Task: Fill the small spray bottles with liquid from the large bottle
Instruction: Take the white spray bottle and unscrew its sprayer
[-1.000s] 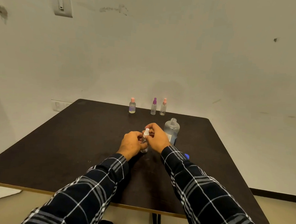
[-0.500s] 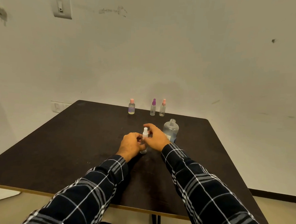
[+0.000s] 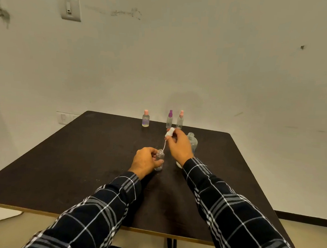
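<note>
L hand grips small bottle upright on worktop; R hand pinches spray head above it, neck open for filling.

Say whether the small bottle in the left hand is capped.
Uncapped: small bottle neck bare; right hand holds its spray top above.

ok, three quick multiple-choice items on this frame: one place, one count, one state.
1. Where is the large bottle?
A) just behind the right hand
B) at the left table edge
C) on the floor

2. How many capped bottles stand at the far edge?
A) one
B) three
C) five

3. The small bottle in the left hand is:
A) capped
B) lying flat
C) open and upright

Answers:
1 A, its open neck shows past the right hand.
2 B, three stand in a row.
3 C, the spray top is off, pinched by the right hand.
</note>
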